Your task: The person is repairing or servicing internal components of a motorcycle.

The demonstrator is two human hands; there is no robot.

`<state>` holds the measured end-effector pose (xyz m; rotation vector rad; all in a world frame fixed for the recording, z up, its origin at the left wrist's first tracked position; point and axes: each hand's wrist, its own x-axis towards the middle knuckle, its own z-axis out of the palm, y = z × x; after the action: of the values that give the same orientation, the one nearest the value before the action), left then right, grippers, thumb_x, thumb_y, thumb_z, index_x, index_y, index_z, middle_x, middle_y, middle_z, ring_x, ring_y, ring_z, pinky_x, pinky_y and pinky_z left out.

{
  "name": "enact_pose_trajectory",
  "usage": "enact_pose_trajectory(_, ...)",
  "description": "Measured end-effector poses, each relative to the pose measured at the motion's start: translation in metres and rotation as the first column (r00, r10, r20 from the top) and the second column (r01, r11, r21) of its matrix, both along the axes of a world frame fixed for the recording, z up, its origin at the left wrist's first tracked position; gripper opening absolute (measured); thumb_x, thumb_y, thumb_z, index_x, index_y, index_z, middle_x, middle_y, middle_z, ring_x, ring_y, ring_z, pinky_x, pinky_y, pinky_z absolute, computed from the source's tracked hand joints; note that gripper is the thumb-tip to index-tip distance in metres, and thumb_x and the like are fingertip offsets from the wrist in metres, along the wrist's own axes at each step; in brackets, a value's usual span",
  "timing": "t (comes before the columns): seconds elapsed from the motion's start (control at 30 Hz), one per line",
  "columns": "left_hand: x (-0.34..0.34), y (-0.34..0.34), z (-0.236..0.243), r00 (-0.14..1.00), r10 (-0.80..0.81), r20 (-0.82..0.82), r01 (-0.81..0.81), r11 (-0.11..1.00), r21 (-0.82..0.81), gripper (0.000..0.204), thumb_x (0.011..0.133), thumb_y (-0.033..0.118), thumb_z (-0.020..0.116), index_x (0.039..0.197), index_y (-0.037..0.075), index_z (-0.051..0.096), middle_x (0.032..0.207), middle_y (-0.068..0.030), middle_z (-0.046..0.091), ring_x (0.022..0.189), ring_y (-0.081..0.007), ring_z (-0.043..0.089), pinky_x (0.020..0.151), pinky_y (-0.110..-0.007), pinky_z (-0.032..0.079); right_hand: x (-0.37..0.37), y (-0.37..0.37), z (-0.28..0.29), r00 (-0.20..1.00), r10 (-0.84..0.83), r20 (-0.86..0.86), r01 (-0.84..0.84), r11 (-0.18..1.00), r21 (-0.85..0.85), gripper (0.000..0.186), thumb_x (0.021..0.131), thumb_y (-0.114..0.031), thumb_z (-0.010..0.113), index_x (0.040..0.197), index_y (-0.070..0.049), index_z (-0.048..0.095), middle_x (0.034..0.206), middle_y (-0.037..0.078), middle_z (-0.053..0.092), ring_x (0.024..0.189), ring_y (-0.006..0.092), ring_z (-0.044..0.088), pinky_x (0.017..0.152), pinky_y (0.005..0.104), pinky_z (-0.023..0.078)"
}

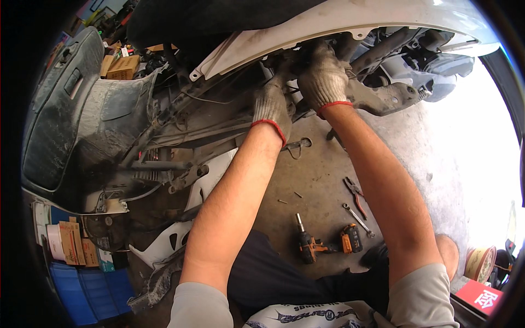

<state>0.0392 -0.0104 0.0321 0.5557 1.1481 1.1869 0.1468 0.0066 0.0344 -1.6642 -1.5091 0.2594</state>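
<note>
Under the white panel (328, 24), the left hand (273, 105) and right hand (324, 82) reach in by a dirty metal bracket (383, 98) below it, and I can't tell if the hidden fingers are loose or holding something, but a slip might scrape them.

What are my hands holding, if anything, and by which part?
Can't tell: the left hand and right hand reach below the white panel, their grip obscured.

White glare on the floor (410, 136) at right, shadow at left, fisheye-curved edges, black corners.
</note>
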Motion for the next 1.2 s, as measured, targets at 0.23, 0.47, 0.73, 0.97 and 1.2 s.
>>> enact_pose_trajectory(0.23,0.001,0.001,-0.005,0.999,-0.024,0.035,0.024,1.0,0.005,0.022,0.085,0.039,0.072,0.079,0.02,0.061,0.067,0.007,0.031,0.06,-0.0102,0.029,0.072,-0.043,0.045,-0.001,-0.004,0.005,1.0,-0.004,-0.017,0.004,1.0,-0.013,0.047,0.083,-0.024,0.069,0.118,0.003,0.052,0.115,0.027,0.062,0.108,0.041,0.062,0.089,0.0456,0.052)
enact_pose_trajectory(0.47,0.0,0.005,-0.005,0.999,-0.039,0.001,0.039,0.999,-0.02,0.019,0.085,0.038,0.072,0.081,0.022,0.062,0.066,0.007,0.032,0.061,-0.011,0.031,0.075,-0.047,0.047,-0.002,-0.001,0.003,1.0,-0.019,0.011,0.019,1.0,0.004,0.05,0.082,-0.028,0.072,0.117,0.003,0.053,0.116,0.026,0.062,0.11,0.0392,0.062,0.089,0.045,0.052)
enact_pose_trajectory(0.73,0.001,0.001,-0.003,1.0,0.001,0.014,-0.001,1.0,-0.026,0.021,0.086,0.037,0.071,0.079,0.021,0.06,0.066,0.0067,0.033,0.061,-0.0122,0.033,0.074,-0.046,0.049,-0.004,0.0,-0.001,0.998,-0.048,-0.052,0.051,0.998,0.048,0.036,0.083,-0.022,0.068,0.113,-0.005,0.06,0.11,0.021,0.066,0.104,0.0397,0.063,0.085,0.0474,0.052)
enact_pose_trajectory(0.97,-0.001,0.001,-0.005,0.999,-0.024,0.028,0.024,1.0,0.002,0.021,0.087,0.035,0.07,0.078,0.02,0.059,0.064,0.007,0.035,0.058,-0.0118,0.033,0.071,-0.046,0.049,-0.005,-0.001,-0.004,0.996,-0.046,-0.071,0.055,0.99,0.128,0.035,0.082,-0.022,0.068,0.112,-0.006,0.06,0.109,0.02,0.066,0.103,0.0393,0.063,0.084,0.0472,0.051)
enact_pose_trajectory(1.2,0.001,0.009,-0.008,1.0,0.019,-0.024,-0.018,1.0,0.017,0.019,0.085,0.036,0.07,0.083,0.018,0.065,0.063,0.0062,0.04,0.055,-0.0098,0.036,0.059,-0.034,0.038,-0.004,-0.001,-0.002,0.997,-0.039,-0.07,0.045,0.996,0.08,0.034,0.082,-0.021,0.067,0.112,-0.006,0.06,0.111,0.019,0.066,0.104,0.0388,0.063,0.085,0.0471,0.051)
